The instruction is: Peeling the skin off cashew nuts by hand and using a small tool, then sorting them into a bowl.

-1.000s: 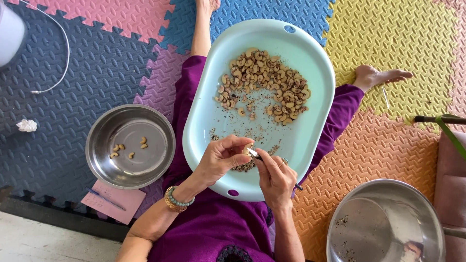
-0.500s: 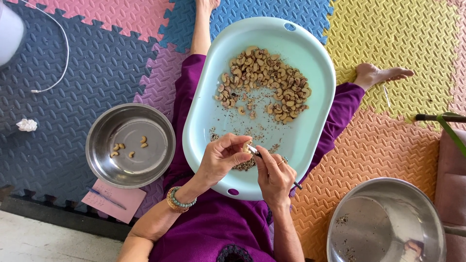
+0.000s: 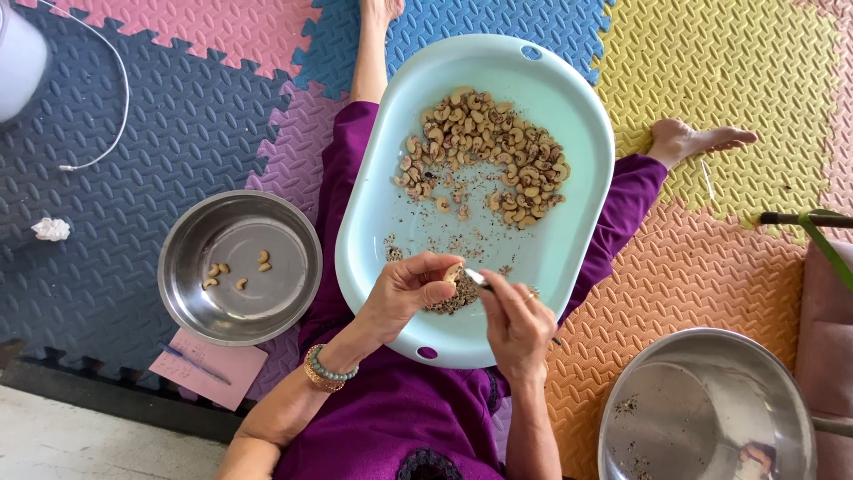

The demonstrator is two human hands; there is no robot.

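Your left hand (image 3: 404, 293) pinches a single cashew (image 3: 454, 272) between thumb and fingertips while your right hand (image 3: 518, 324) is clenched around a small knife (image 3: 477, 278), its tip touching the nut, both over the near end of the pale blue tray (image 3: 569, 204) on your lap. You look to be mid-peel, so next turn the nut and scrape gently. Beyond lies the unpeeled cashew heap (image 3: 484, 156); a steel bowl (image 3: 238, 267) with few nuts sits left.

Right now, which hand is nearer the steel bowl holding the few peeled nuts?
Left. The left hand holds a nut over the tray's near edge, just right of that bowl. The right hand, gripping a small tool, is farther right.
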